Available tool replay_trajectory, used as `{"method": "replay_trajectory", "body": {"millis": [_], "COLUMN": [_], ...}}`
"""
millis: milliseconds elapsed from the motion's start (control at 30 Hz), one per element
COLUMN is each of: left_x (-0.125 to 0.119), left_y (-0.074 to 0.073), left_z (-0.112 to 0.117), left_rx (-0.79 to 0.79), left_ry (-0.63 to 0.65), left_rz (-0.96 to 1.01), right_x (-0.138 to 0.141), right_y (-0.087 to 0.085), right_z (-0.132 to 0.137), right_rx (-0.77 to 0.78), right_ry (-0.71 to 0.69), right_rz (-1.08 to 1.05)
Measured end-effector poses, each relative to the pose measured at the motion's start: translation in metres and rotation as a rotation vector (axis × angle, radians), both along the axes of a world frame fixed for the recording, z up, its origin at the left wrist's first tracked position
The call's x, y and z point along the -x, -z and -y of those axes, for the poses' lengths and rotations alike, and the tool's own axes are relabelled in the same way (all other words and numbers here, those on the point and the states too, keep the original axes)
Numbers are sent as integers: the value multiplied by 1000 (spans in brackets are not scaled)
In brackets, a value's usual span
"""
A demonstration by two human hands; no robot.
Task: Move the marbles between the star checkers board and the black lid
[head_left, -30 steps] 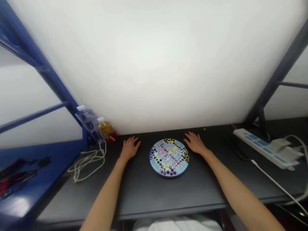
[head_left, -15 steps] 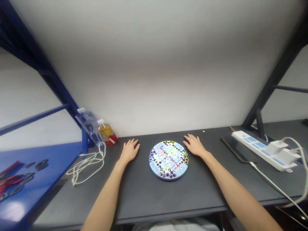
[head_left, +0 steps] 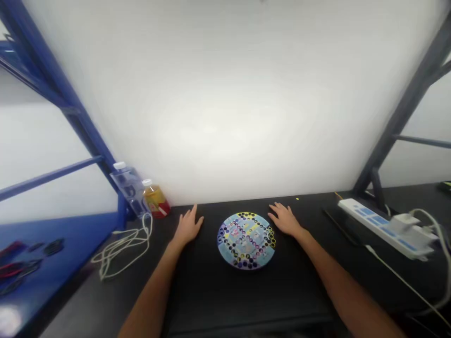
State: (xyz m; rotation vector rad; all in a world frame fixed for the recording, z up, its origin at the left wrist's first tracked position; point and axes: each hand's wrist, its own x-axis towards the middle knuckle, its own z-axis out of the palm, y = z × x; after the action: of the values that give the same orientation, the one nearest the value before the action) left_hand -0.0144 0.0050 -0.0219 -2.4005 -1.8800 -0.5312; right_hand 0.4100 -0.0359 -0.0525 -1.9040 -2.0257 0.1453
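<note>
Lying between the hands (head_left: pixel 188 226) (head_left: pixel 284 220), a round game board (head_left: pixel 246 240)

Matt black desktop (head_left: pixel 243 300), glossy printed game board (head_left: pixel 246 240), clear plastic bottle (head_left: pixel 154 199), blue painted metal shelf (head_left: pixel 52 249)

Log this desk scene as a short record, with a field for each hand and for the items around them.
Left hand: open, on the dark desk, left of the board, apart from it
Right hand: open, at the board's upper right edge, contact unclear
Between hands: round light-blue printed game board, lying flat
Far left: amber-filled plastic bottle with red label, clear plastic bottle, coiled white cable
Far right: long white power strip
</note>
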Motion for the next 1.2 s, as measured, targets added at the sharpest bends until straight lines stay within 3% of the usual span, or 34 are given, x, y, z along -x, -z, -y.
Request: {"method": "replay_trajectory", "body": {"millis": [467,833,1200], "left_x": [3,-2,0], "left_y": [6,2,0], "left_z": [-4,6,6], "left_rx": [-16,17,76], "left_ry": [18,17,52], "left_rz": [8,-36,-53], "right_x": [2,-3,-3], "right_y": [-2,13,5], "right_z": [5,-1,0], "right_rx": [-34,-42,-16], "right_ry": [13,1,-3], "right_rz": [21,17,24]}}
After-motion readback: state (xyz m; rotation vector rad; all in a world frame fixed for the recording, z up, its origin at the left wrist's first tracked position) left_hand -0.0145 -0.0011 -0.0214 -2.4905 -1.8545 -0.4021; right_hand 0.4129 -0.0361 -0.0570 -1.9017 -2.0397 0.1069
